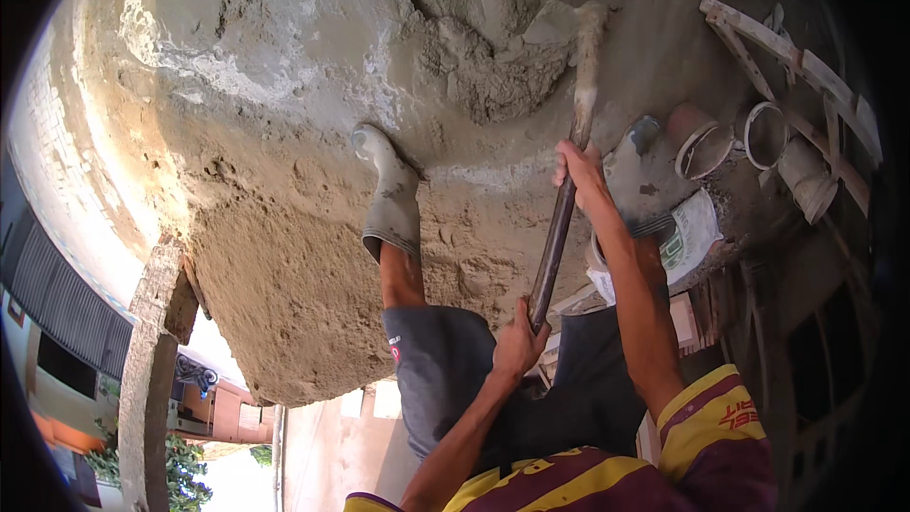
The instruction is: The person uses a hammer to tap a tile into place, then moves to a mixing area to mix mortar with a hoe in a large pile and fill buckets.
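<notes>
- Hoe (559, 237), long-handled, one: ran slantwise through both hands; its dark shaft turned pale and crusted with mortar beyond the right hand.
- Right hand (580, 171): closed round the shaft, the farther of the two from the body and nearer the working end.
- Left hand (519, 341): closed round the shaft near its butt, close to the body, below and left of the right hand.
- Blade (553, 24), mortar-coated: lay well beyond the right hand, against the heap; its edge could not be told from the mix.
- Wet mortar (483, 85), grey, one heap, lumpy and hollowed: beyond both hands, a little to the left of the right one.
- Boots, rubber, one pair: the left boot (391, 190) stood well to the left of the right hand, the right boot (640, 171) just to the right of it.
- Sand pile (303, 294), tan: well to the left of the left hand.
- Buckets (703, 142), mortar-stained, grouped: to the right of the right hand, past the right boot.
- Sack (700, 232), white: right of the right forearm.
- Step in hand, by judgement: turning or drawing the mortar with the hoe.
- Next move, by judgement: called for a firm two-handed pull toward the body, the right hand guiding, the left steadying the butt, and the blade kept clear of the boots.
</notes>
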{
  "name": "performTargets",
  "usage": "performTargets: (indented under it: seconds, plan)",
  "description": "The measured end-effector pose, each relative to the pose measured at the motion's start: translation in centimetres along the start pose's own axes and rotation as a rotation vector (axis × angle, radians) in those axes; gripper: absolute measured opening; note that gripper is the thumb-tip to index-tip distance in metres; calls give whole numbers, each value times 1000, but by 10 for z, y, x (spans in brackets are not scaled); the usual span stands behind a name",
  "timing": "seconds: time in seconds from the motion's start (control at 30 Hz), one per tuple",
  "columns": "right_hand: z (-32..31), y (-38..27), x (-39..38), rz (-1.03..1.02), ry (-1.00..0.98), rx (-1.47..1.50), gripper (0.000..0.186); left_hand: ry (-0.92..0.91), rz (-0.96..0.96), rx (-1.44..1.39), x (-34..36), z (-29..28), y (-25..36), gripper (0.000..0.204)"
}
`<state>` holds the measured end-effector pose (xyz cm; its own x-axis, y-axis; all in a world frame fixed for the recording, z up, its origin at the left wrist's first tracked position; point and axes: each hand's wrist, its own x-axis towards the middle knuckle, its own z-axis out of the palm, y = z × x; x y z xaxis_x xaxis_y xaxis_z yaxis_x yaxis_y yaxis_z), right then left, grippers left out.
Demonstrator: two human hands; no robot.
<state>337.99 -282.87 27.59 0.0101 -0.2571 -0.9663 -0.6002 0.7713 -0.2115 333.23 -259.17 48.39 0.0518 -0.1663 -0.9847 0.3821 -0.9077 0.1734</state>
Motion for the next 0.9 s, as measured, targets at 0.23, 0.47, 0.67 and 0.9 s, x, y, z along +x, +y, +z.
performTargets:
  seconds: [0.23,0.47,0.67,0.9]
  plan:
    - [34,16,116,-37,117,310,20,-42,171,328,87,-146,16,59]
    - [107,79,-98,84,11,316,15,-80,-135,310,-85,-187,-67,58]
    - [80,62,10,196,-141,-6,20,8,-74,37,-32,-118,2,50]
    - [77,-40,91,-244,-20,-25,22,162,261,-134,91,-77,22,45]
